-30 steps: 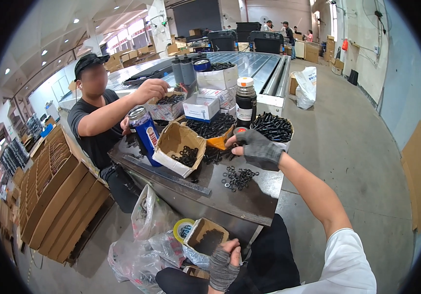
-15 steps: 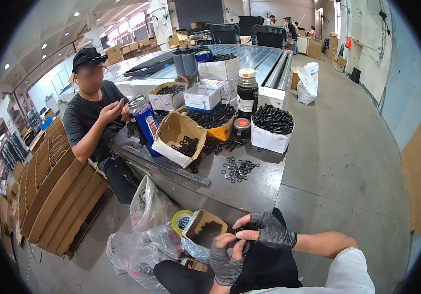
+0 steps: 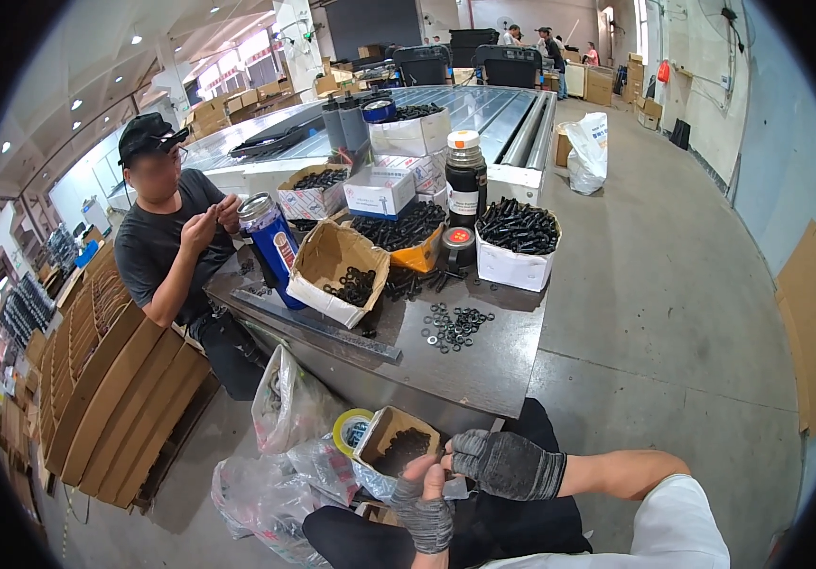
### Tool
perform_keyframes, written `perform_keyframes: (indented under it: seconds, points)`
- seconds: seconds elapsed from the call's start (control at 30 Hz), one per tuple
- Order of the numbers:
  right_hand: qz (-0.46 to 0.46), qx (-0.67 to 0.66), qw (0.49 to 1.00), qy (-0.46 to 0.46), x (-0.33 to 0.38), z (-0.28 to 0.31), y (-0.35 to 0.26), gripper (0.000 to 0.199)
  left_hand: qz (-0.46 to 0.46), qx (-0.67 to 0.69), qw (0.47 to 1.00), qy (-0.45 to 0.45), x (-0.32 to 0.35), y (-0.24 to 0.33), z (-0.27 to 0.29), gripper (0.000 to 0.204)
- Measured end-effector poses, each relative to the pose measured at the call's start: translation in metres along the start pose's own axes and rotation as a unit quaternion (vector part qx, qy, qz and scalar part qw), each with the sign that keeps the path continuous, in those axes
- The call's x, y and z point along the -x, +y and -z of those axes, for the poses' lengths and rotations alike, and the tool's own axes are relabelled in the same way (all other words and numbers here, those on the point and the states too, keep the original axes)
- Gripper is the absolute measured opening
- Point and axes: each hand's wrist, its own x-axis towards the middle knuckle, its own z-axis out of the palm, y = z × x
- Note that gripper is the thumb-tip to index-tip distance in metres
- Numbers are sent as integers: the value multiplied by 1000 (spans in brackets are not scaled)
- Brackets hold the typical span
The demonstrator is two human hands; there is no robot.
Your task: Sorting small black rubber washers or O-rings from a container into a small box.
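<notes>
Right hand (image 3: 508,464) dropped to lap | left hand (image 3: 422,503) beside small brown box (image 3: 397,446)

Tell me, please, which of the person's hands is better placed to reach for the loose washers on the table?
Probably the right hand: it lies open beside the small cardboard box in the lap, almost straight below the washers. The left hand sits lower, at the box's near edge, apparently steadying it.
</notes>
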Motion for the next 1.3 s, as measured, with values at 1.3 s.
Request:
perform_keyframes:
  seconds: [1.3]
  points:
    - [-82,200,972,88,-58,33,88,35,146,100,984,1,4,2,23,24]
